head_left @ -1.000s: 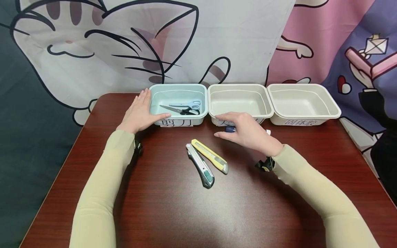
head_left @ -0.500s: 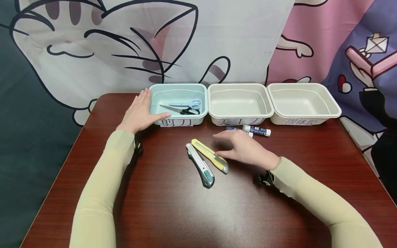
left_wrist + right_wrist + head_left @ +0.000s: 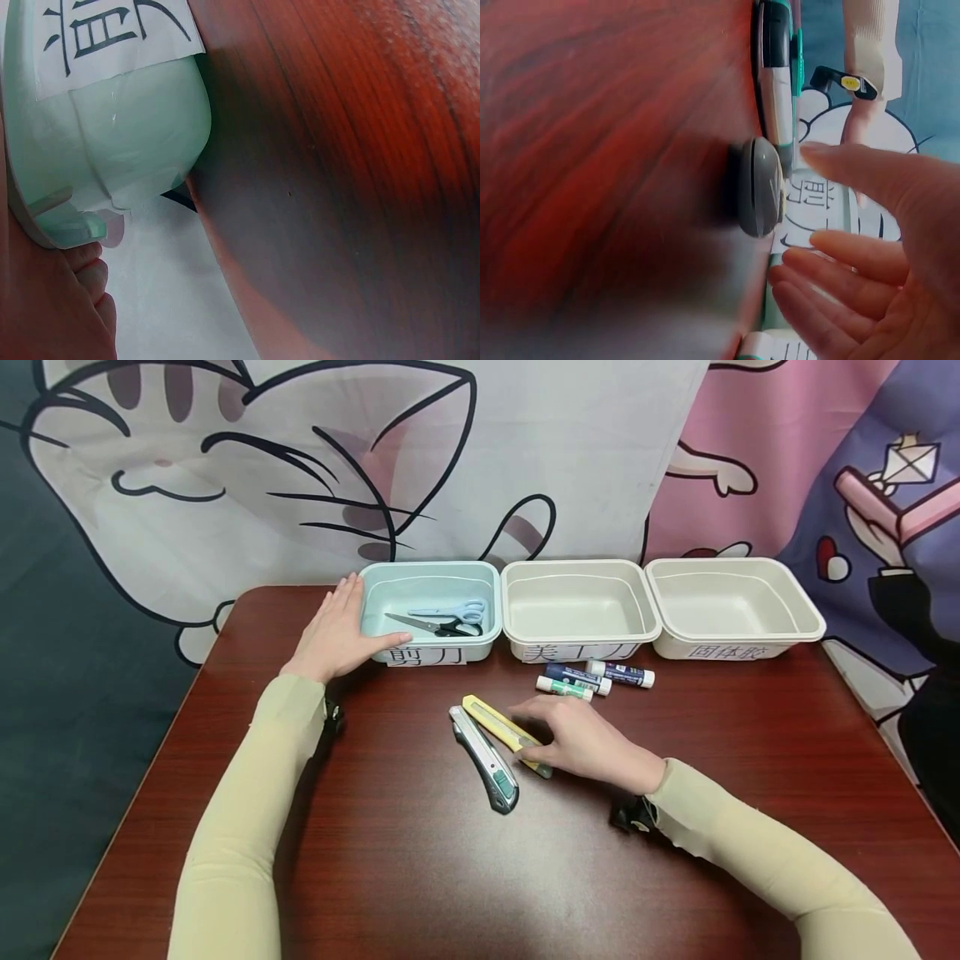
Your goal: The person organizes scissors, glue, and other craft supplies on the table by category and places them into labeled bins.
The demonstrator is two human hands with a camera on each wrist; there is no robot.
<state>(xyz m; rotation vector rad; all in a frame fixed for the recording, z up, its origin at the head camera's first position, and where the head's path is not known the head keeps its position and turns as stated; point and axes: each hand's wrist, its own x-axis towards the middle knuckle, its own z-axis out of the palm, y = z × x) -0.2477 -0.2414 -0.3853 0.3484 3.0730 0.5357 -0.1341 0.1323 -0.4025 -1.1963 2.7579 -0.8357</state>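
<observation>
My left hand [image 3: 337,631] rests on the left rim of the light blue bin [image 3: 480,654], its thumb along the front edge. Inside that bin lie black-handled scissors [image 3: 435,627] and light blue scissors [image 3: 453,612]. Over the yellow box cutter [image 3: 491,720] hovers my right hand [image 3: 577,743], thumb and fingers spread around its near end. In the right wrist view a gap shows between those fingers and the cutter's grey end [image 3: 759,187]. A silver-and-black box cutter [image 3: 483,760] with a green slider lies alongside, touching the yellow one near the tips.
Two cream bins, one in the middle [image 3: 581,637] and one at the right [image 3: 738,637], stand beside the blue bin, all with handwritten labels. Before the middle bin lie a green glue stick [image 3: 564,688] and two dark blue glue sticks [image 3: 621,673]. A printed cloth [image 3: 570,460] hangs behind.
My right hand has moved from the front of the middle bin down toward the yellow box cutter, uncovering the glue sticks. The left hand stays on the blue bin.
</observation>
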